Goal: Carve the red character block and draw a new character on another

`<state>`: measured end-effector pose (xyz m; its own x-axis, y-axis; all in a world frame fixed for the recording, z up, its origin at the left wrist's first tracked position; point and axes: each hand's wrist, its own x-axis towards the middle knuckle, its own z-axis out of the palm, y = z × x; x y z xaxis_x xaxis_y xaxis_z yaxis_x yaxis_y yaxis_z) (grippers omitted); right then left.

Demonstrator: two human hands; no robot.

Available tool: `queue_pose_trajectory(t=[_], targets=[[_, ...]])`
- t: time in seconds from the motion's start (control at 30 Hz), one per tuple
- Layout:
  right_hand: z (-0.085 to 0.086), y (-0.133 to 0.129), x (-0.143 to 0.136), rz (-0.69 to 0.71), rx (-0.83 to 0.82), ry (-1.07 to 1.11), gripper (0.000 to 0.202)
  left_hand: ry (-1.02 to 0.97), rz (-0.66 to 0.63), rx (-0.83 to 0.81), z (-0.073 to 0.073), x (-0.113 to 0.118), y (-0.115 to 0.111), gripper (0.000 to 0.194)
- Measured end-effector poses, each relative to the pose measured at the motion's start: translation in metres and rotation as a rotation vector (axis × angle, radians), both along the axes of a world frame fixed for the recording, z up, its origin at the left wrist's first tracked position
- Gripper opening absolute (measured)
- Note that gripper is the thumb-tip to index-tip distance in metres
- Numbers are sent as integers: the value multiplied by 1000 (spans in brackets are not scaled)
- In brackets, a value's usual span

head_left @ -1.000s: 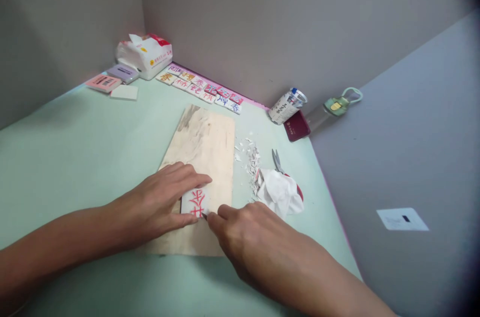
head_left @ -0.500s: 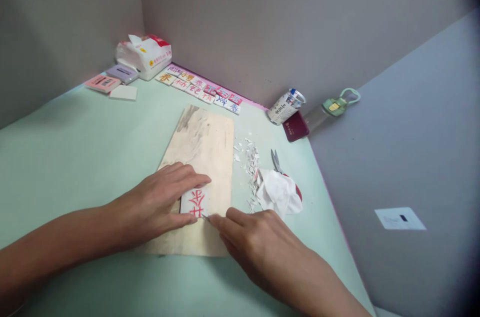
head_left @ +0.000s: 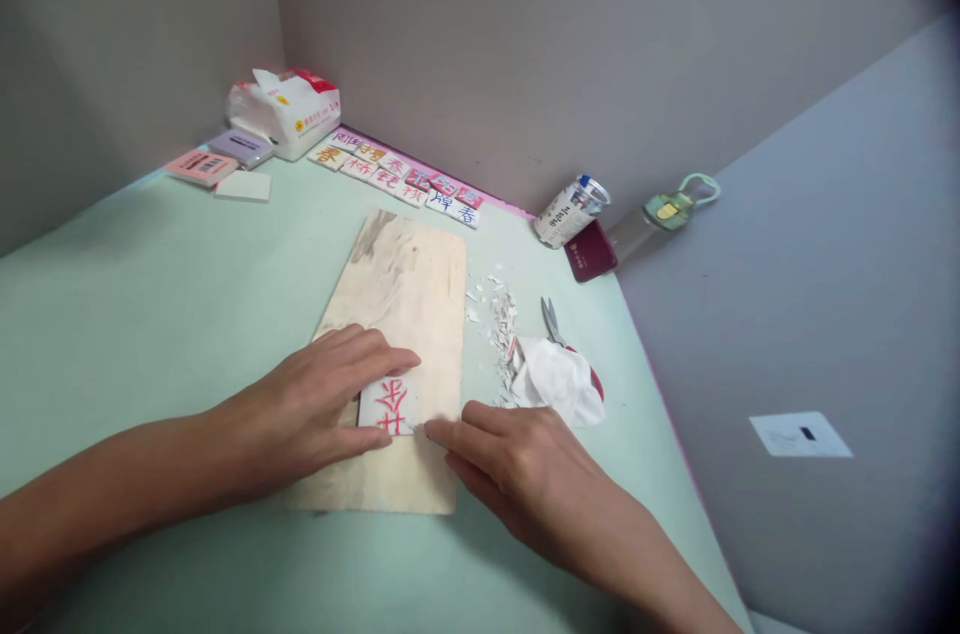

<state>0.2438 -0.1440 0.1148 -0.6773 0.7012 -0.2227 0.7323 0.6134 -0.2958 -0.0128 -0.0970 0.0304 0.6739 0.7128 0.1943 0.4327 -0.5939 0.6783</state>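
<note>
A white block (head_left: 390, 404) with a red written character lies on the wooden board (head_left: 427, 284). My left hand (head_left: 341, 404) is closed around it, thumb at the near edge and fingers at the far edge. To the right, my right hand (head_left: 510, 454) pinches a slim carving knife (head_left: 418, 431). Only its thin metal tip shows, close to the block's lower right corner; the handle is hidden in my fingers. I cannot tell whether the tip touches the block.
White shavings (head_left: 502, 324) lie right of the board, beside a crumpled white tissue (head_left: 559, 382) partly covering scissors (head_left: 552, 322). Several lettered tiles (head_left: 405, 176) line the back wall. A tissue pack (head_left: 300, 114), a can (head_left: 571, 214), a dark red box (head_left: 591, 252) and a bottle (head_left: 667, 211) stand around.
My right hand has drawn the knife tip slightly right, away from the red strokes. My left hand and the block stay in place.
</note>
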Motion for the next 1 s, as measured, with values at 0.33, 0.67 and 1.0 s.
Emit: queue_pose_trajectory(t=[0.33,0.67,1.0], targets=[[1,1,1,27,-10,-12,19,-3,-12,10,-2,-1,0,48],[2,2,3,13,38,-22,18,8,-15,9,-5,-2,0,51],[-1,6,6,12,38,-1,21,5,-12,8,-4,-2,0,51]])
